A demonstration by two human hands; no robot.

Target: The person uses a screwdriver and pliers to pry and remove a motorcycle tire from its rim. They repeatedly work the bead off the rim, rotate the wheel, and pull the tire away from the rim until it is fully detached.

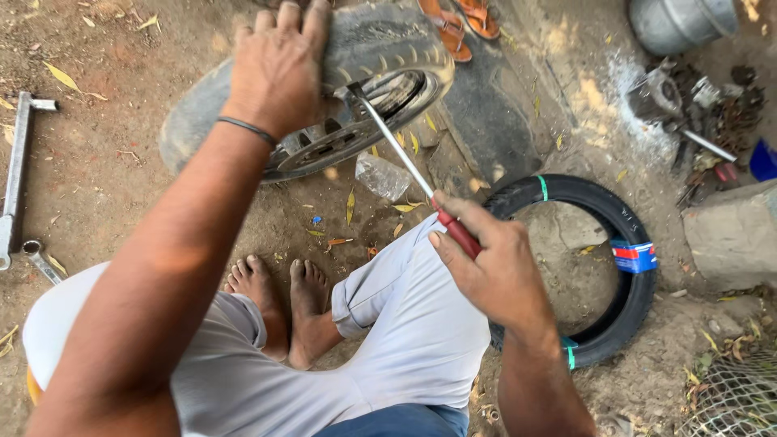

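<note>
left hand (279, 69) lies with fingers spread over the worn tyre (380, 40) on its wheel (340, 137); right hand (494, 271) is wrapped tightly round a red-handled screwdriver (405, 158), tip at the rim. new tyre (627, 251) rests on dirt ground (105, 178) beside it.

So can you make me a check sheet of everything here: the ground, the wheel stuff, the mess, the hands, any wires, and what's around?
Surface: bare dirt ground, dry leaves scattered.
Job's things: old wheel tilted on ground; screwdriver, tip at the rim.
Clutter: new tyre, wrenches, plastic bottle, sandals, metal parts.
Hands: left hand pressing the wheel; right hand gripping the red handle.
Cables: nothing seen.
Surroundings: metal pot, stone block, wire mesh.
</note>
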